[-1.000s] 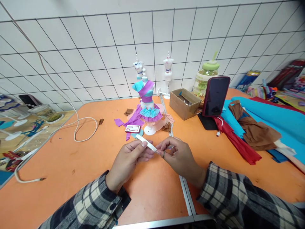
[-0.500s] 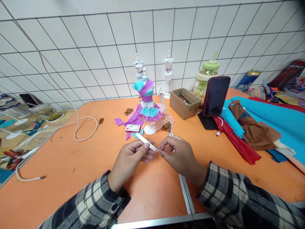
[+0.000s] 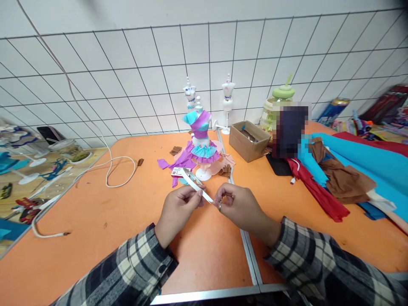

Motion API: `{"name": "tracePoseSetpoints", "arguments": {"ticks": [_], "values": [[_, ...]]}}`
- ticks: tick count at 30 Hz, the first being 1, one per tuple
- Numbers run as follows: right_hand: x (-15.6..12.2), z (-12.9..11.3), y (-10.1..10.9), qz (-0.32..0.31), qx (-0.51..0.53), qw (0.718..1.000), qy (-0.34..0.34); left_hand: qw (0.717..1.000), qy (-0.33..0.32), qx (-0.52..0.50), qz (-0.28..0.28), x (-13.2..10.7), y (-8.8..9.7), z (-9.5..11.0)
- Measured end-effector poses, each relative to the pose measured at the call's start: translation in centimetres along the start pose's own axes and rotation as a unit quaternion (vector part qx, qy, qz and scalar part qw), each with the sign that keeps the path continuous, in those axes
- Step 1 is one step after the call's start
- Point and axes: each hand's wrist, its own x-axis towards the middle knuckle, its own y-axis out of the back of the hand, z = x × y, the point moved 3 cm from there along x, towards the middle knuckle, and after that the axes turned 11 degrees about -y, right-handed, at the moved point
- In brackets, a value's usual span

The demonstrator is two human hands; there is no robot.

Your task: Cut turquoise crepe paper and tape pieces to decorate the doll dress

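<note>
My left hand [image 3: 177,210] is closed, thumb on top, around a white roll of tape [image 3: 193,182]. The roll is tilted so that its flat ring side partly shows. Close by on the right, my right hand [image 3: 240,208] pinches at the roll's near end with thumb and forefinger; a bit of tape seems to be between the tips, too small to make out fully. Just beyond the hands stands a small white dress form [image 3: 204,173] wearing a turquoise and purple crepe paper top and ruffled skirt [image 3: 202,151]. A small white and red box [image 3: 177,171] lies beside its base, partly behind the tape.
Purple paper scraps [image 3: 183,161] lie around the stand. Behind are two more dress forms [image 3: 228,90], a cardboard box [image 3: 247,144] and a green-lidded bottle [image 3: 283,92]. Coloured crepe paper [image 3: 347,170] spreads at right. A white cable [image 3: 110,170] curls across the left.
My left hand has turned the tape roll, so its round side now shows where only the edge did. The right fingers stay at its near end. The whole view has shifted slightly.
</note>
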Motion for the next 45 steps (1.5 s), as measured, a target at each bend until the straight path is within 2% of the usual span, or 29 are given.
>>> {"name": "tracePoseSetpoints", "arguments": {"ticks": [2,4,6,9,14,16,22,28,31,35,37,39,41,45], "values": [[0.3,0.5,-0.6,-0.075,0.157,0.981,-0.082,1.0,0.017,-0.014,0.002,0.1,0.1,-0.2],[0.4,0.8,-1.1,-0.122,0.273,0.941,-0.16,0.997,0.048,-0.052,0.005,0.1,0.1,-0.5],[0.2,0.9,-1.3,-0.134,0.315,0.915,-0.211,0.991,0.088,-0.105,0.003,-0.1,0.2,-0.7],[0.0,0.9,-1.4,-0.132,0.326,0.907,-0.232,0.974,0.141,-0.179,-0.01,-0.2,0.4,-1.0],[-0.1,0.9,-1.4,-0.139,0.318,0.907,-0.24,0.957,0.129,-0.248,-0.075,0.0,0.4,-0.6],[0.0,0.9,-1.5,-0.133,0.313,0.911,-0.233,0.957,0.116,-0.254,-0.082,-0.1,0.0,-0.5],[-0.2,0.7,-1.8,-0.104,0.329,0.915,-0.207,0.965,0.085,-0.247,-0.023,-0.8,-1.1,-0.8],[-0.3,1.1,-1.9,-0.115,0.317,0.917,-0.212,0.982,0.012,-0.19,0.019,0.1,0.3,-0.9],[-0.4,1.2,-2.2,-0.176,0.234,0.935,-0.202,0.984,-0.008,-0.175,0.02,0.5,0.8,-0.7],[-0.9,0.7,-2.0,-0.242,0.163,0.949,-0.123,0.986,0.005,-0.168,0.008,0.4,0.7,-0.4],[-1.1,0.4,-1.9,-0.295,0.155,0.936,-0.109,0.986,0.011,-0.163,0.001,0.2,0.5,-0.3],[-1.4,0.1,-1.7,-0.366,0.147,0.912,-0.108,0.988,0.016,-0.156,-0.005,0.1,0.4,-0.1],[-1.5,0.0,-1.5,-0.412,0.142,0.893,-0.112,0.989,0.017,-0.145,-0.01,0.1,0.3,0.1],[-1.3,0.0,-1.2,-0.419,0.136,0.89,-0.119,0.992,0.013,-0.126,-0.012,0.0,0.3,0.4]]}}
